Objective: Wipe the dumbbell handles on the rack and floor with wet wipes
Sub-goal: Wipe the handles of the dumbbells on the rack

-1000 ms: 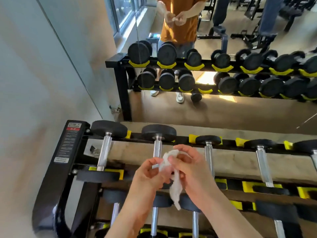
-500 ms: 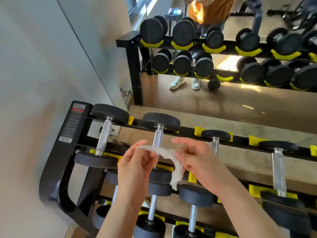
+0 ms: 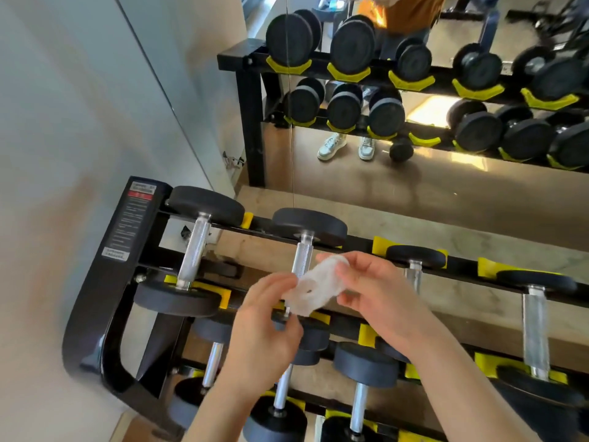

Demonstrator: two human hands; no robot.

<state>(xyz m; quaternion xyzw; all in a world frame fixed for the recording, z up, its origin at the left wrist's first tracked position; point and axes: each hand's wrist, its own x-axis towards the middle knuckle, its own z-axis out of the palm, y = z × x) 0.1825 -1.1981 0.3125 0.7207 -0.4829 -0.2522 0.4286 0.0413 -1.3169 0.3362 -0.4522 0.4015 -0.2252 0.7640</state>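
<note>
Both hands meet over the dumbbell rack (image 3: 105, 301) and share one wet wipe (image 3: 314, 290). The left hand (image 3: 264, 333) has its fingers curled and pinches the wipe's lower left end. The right hand (image 3: 379, 301) pinches the upper right end between thumb and fingers. The wipe is crumpled and stretched between them, with one small hole near its middle.

Four dumbbells show on the top tier, each with black ends and a knurled steel handle: the first handle (image 3: 194, 250), the second handle (image 3: 302, 253), the third handle (image 3: 414, 272) and the fourth handle (image 3: 535, 333). The wipe hangs in front of the second handle – whether it touches cannot be told.

Three more steel handles show on the lower tier, below the hands. Behind the rack a mirror (image 3: 382, 193) repeats the dumbbells and shows two pale sneakers (image 3: 331, 146).
</note>
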